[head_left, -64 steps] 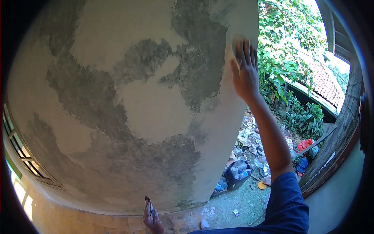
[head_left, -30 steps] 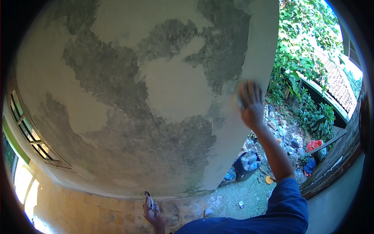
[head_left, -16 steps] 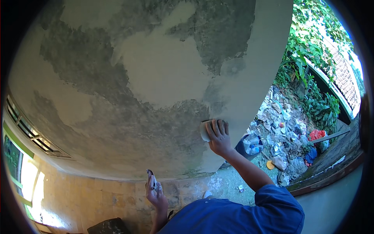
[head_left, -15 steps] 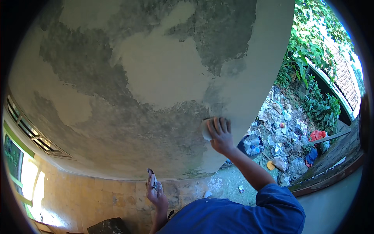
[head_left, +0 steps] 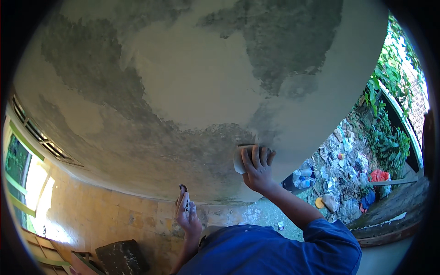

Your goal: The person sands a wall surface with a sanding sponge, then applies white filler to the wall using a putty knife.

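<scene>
A plastered wall (head_left: 192, 73) with pale and dark grey mottled patches fills the upper view. My right hand (head_left: 259, 167) is closed on a pale flat pad (head_left: 239, 161), held against the lower right of the wall beside a dark patch. At lower centre my left hand (head_left: 189, 217) grips a narrow flat tool (head_left: 183, 195), seen nearly edge-on in front of the wall's foot; its exact kind I cannot make out. Blue cloth of my shirt covers the lower middle.
A rubbish heap (head_left: 346, 160), plastic-filled bin (head_left: 300, 181) and plants (head_left: 385, 142) lie outside at right, beside a dark weathered ledge (head_left: 380, 215). A barred window (head_left: 36, 128) is at left. A dark spattered panel (head_left: 119, 256) rests on the tiled floor (head_left: 128, 215).
My right hand has travelled down the wall from near the top right to its lower part. My left hand appears higher and slightly rightward as the view has shifted.
</scene>
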The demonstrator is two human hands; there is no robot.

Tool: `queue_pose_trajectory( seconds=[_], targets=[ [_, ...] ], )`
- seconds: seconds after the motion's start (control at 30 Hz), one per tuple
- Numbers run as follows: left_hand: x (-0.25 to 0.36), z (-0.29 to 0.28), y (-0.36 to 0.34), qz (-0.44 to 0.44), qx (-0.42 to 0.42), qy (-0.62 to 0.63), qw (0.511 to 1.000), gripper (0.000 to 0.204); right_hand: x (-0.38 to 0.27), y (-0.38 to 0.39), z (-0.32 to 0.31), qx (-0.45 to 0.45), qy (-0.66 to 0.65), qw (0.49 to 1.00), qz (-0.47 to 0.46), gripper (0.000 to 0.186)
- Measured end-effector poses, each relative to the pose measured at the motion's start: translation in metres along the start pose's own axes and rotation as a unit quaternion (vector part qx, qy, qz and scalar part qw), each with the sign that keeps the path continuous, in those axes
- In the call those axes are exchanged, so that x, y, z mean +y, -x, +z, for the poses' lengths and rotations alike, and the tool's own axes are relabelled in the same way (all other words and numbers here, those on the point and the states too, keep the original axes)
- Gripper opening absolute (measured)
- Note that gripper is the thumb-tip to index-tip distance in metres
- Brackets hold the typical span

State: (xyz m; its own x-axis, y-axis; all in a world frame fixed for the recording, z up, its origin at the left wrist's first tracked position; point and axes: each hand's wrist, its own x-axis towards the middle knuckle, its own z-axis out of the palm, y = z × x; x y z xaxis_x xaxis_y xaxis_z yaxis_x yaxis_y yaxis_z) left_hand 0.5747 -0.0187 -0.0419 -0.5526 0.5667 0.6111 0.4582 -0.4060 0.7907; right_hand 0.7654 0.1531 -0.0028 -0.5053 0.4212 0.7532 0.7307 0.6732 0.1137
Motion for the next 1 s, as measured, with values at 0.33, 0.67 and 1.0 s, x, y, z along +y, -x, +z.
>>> queue_pose_trajectory(
  seconds=[0.33,0.67,1.0],
  targets=[
    [-0.016,-0.02,-0.022,-0.04,-0.002,-0.033,0.999,0.035,-0.02,-0.174,-0.081,0.167,0.024,0.985,0.015,0.073],
    [-0.023,-0.056,-0.081,-0.005,0.012,0.043,0.999,0.033,-0.033,-0.106,-0.034,0.072,0.062,0.995,0.024,0.068],
    [-0.039,-0.077,-0.1,0.02,-0.061,0.074,0.995,0.034,-0.051,-0.125,-0.041,0.145,0.025,0.988,0.055,0.056]
  ],
)
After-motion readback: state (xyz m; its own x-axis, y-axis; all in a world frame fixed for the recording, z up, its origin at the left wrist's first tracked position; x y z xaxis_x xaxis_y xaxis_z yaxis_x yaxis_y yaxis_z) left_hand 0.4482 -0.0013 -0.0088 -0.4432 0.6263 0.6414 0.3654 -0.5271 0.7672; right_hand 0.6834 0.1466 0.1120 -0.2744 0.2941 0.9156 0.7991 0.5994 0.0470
